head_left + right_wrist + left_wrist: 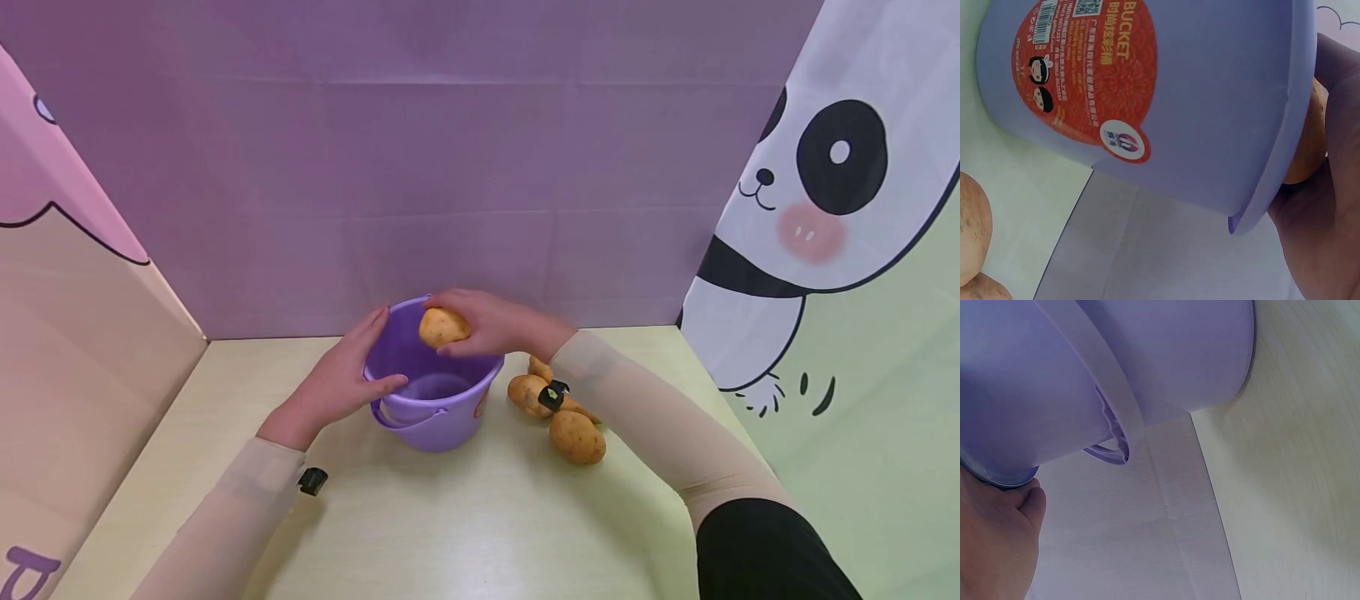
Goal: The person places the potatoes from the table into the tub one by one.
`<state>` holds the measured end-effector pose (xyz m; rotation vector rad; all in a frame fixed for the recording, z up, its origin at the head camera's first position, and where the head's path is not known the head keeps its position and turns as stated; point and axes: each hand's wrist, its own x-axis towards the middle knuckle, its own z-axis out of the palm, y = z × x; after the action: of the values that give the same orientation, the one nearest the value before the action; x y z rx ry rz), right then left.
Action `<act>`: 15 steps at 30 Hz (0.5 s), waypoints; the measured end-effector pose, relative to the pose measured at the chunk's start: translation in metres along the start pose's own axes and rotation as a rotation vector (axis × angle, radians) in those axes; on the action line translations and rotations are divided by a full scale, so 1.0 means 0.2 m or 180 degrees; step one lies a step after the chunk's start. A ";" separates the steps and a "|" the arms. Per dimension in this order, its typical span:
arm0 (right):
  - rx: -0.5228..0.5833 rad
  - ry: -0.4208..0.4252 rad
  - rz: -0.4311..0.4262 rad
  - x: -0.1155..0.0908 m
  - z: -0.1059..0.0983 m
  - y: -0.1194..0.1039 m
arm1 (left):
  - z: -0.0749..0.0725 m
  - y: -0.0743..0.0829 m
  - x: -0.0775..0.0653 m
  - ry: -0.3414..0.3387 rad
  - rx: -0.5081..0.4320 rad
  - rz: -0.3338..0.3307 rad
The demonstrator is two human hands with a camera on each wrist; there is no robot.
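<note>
A purple bucket [433, 408] stands upright on the table. My left hand [337, 383] holds its rim from the left, thumb over the near side and fingers along the far left; in the left wrist view that hand [997, 534] is right at the rim. My right hand [491, 325] grips a potato [444, 327] over the bucket's mouth. From the right wrist, the potato [1310, 140] shows partly behind the rim. Several more potatoes [577, 437] lie right of the bucket, partly hidden by my right forearm.
The pale wooden table [420, 525] meets a purple backdrop [450, 167] just behind the bucket. Printed side panels stand left and right, the right one with a panda [810, 242]. The bucket's handle [1107, 369] hangs down its side.
</note>
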<state>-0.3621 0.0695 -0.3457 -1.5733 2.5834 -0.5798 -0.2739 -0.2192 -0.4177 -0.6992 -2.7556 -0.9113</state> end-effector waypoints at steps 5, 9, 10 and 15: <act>0.0021 -0.0011 -0.0022 0.01 0.01 0.00 | 0.00 0.00 0.00 -0.0004 0.0002 0.0000; 0.0087 -0.0013 -0.0106 0.01 0.01 0.01 | 0.00 0.00 0.00 -0.0002 0.0036 0.0002; 0.0097 -0.0011 -0.0122 0.01 0.01 0.01 | 0.00 0.00 0.00 0.0001 0.0043 0.0005; 0.0091 0.0014 -0.0130 0.00 0.00 0.01 | 0.00 0.00 0.01 -0.0009 0.0071 0.0009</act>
<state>-0.3640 0.0703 -0.3469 -1.6212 2.5399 -0.6213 -0.2748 -0.2182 -0.4169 -0.7008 -2.7620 -0.8784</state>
